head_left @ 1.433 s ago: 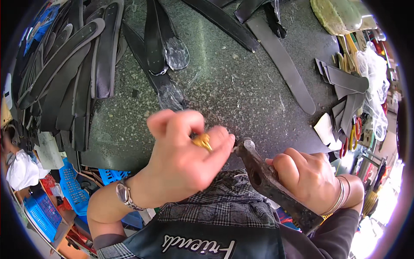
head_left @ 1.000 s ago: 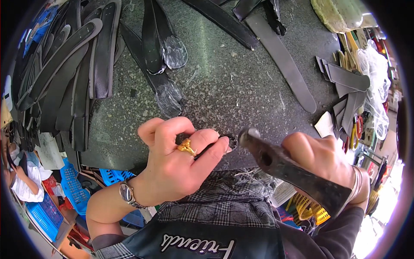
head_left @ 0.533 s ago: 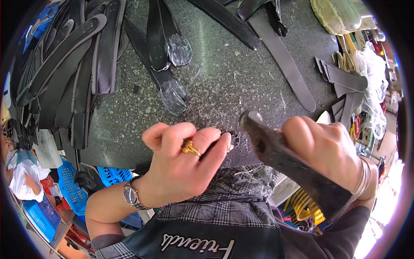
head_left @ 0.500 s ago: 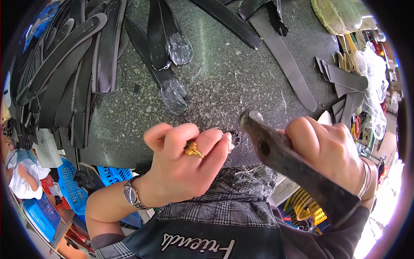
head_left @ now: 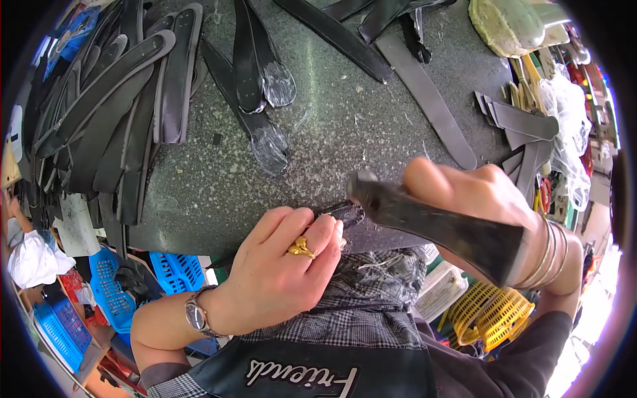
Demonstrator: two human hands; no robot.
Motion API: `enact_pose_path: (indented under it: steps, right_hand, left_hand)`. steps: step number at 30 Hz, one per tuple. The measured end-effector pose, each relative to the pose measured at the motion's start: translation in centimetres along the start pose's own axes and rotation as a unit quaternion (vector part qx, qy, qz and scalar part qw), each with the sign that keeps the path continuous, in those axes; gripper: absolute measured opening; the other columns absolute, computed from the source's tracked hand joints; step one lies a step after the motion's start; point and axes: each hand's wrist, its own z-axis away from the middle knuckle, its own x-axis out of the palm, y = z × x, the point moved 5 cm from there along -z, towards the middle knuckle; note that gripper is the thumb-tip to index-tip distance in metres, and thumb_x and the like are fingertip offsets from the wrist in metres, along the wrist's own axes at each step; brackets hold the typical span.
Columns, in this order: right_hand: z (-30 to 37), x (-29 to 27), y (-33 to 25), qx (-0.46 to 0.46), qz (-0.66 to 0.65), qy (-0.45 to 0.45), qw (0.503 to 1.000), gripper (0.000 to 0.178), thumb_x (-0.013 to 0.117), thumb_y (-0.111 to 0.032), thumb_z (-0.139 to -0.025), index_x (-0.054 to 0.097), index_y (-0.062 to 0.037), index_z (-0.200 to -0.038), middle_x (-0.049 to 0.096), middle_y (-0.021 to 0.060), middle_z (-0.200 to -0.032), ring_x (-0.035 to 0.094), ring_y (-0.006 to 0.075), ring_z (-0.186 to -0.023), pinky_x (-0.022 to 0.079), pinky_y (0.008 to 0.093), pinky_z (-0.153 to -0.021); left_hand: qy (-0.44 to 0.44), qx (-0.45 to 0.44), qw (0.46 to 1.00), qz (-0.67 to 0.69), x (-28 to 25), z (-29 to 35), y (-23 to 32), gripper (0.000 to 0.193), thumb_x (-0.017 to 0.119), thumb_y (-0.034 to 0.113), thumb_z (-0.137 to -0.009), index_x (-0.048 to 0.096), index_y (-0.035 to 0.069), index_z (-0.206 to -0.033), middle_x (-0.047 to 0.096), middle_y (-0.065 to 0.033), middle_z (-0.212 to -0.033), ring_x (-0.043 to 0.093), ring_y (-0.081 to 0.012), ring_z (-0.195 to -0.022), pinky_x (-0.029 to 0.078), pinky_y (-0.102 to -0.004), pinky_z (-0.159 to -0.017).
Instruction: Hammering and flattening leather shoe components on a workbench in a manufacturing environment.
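Observation:
My left hand (head_left: 285, 265), with a gold ring and a wristwatch, is closed at the near edge of the dark stone worktop (head_left: 199, 192). Between its fingers is a black leather strap (head_left: 349, 213), whose tip pokes out beyond the fingertips; the rest is mostly covered by the hand. My right hand (head_left: 474, 199) grips a dark metal hammer (head_left: 438, 222). The round face of the hammer sits just above the strap tip, and whether they touch I cannot tell. Its broad flared end points toward the lower right, and the handle is hidden.
A thick pile of black straps (head_left: 126, 113) covers the left side. Several loose straps (head_left: 428, 99) lie farther back, two with whitish smeared ends (head_left: 269, 142). Grey leather pieces (head_left: 524, 123) are at the right. Below stand blue baskets (head_left: 109, 285) and yellow baskets (head_left: 494, 312).
The hammer and my right hand have shifted left and slightly upward. My left hand has lowered and turned a little, and more of the strap tip shows.

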Motion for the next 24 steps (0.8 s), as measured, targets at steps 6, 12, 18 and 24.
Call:
enact_pose_path:
  steps: [6,12,18,24]
  right_hand:
    - [0.8,0.4,-0.1,0.001,-0.067,-0.018,0.998,0.014,0.059,-0.011,-0.087,0.047,-0.0073,-0.092,0.053,0.01,-0.065,0.061,0.0331,-0.056,0.047,0.0416,-0.05]
    - [3.5,-0.7,4.9,0.073,0.213,0.301,0.927,0.029,0.068,-0.009,-0.081,0.053,-0.0045,-0.105,0.057,0.0115,-0.084,0.062,0.0304,-0.074,0.049,0.0414,-0.063]
    - [5.0,0.9,9.3,0.169,0.284,0.303,0.894,0.031,0.067,-0.011,-0.085,0.056,-0.0051,-0.113,0.055,0.0111,-0.088,0.06,0.03,-0.081,0.049,0.0407,-0.069]
    - [5.8,-0.8,7.4,0.104,0.281,0.339,0.892,0.055,0.076,-0.013,-0.072,0.056,0.0008,-0.122,0.059,0.014,-0.108,0.056,0.0352,-0.096,0.045,0.0445,-0.088]
  left_hand:
    - [0.026,-0.017,0.998,-0.055,-0.4,-0.2,1.0,0.02,0.07,0.004,-0.075,0.065,-0.008,-0.09,0.058,-0.0127,-0.086,0.058,-0.0254,-0.083,0.053,-0.0331,-0.069]
    - [0.15,-0.373,0.832,0.381,-3.4,1.0,-3.6,0.022,0.069,-0.01,-0.082,0.07,-0.004,-0.103,0.071,-0.0085,-0.089,0.068,-0.0114,-0.078,0.056,-0.0237,-0.072]
    - [0.145,-0.433,0.712,0.533,-1.6,1.9,-4.6,0.02,0.071,-0.004,-0.086,0.07,-0.004,-0.106,0.071,-0.0077,-0.094,0.065,-0.0082,-0.082,0.053,-0.0197,-0.072]
    - [0.12,-0.422,0.711,0.549,-0.9,0.9,-3.9,0.018,0.069,-0.005,-0.087,0.07,-0.004,-0.105,0.071,-0.0073,-0.096,0.066,-0.009,-0.084,0.054,-0.0214,-0.076]
